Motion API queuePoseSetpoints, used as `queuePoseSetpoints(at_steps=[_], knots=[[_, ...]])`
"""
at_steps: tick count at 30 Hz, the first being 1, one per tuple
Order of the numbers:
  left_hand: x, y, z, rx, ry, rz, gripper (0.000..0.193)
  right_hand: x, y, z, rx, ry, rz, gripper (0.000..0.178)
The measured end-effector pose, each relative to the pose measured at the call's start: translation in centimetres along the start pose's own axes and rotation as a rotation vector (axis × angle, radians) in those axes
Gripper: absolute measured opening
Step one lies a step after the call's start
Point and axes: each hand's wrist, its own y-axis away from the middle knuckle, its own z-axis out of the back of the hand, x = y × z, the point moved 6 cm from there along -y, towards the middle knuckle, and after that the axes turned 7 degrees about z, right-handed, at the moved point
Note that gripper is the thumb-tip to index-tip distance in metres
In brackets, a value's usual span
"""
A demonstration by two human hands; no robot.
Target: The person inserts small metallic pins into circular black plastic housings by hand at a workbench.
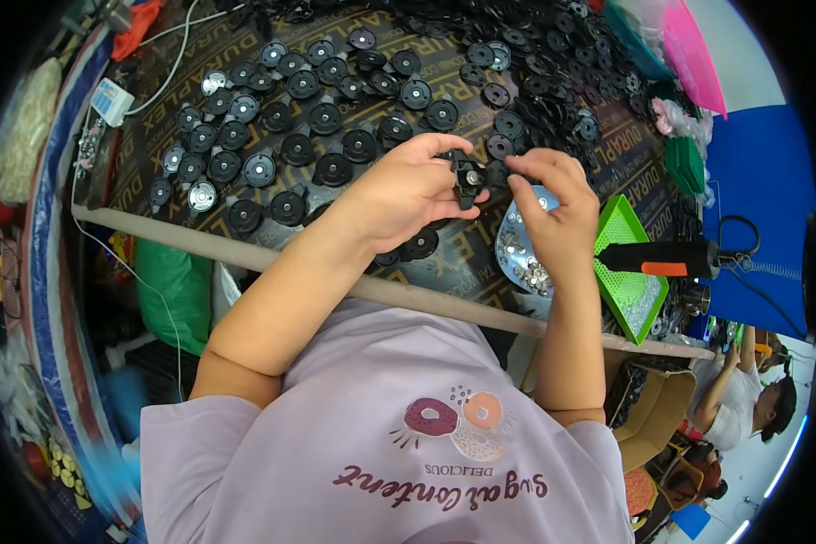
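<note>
My left hand grips a black plastic part with a small shiny metal piece at its middle. Close beside it, my right hand has thumb and forefinger at the edge of a small dark round piece, pinching it. Whether the two pieces touch is hard to make out. Below the right hand sits a light blue dish of small metal parts, partly covered by the wrist. Many black round discs with central holes lie in loose rows left of and beyond my hands.
A dense heap of black parts covers the far right. A bright green basket stands right of the dish, with a black and orange electric screwdriver over it. A pink basket is beyond. Another person works at lower right.
</note>
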Motion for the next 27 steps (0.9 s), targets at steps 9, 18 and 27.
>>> queuePoseSetpoints(at_steps=[9, 18, 27], knots=[[0.6, 0.1, -2.0, -0.060, -0.194, -0.049, 0.043, 2.2, -1.1, -0.2, 0.196, 0.021, 0.154, 0.018], [0.9, 0.1, -1.8, -0.079, -0.374, -0.100, 0.043, 2.5, -1.1, -0.1, 0.183, 0.020, 0.133, 0.013], [1.0, -0.1, -1.9, -0.046, -0.283, -0.107, 0.042, 2.4, -1.0, 0.0, 0.160, 0.038, 0.162, 0.011]])
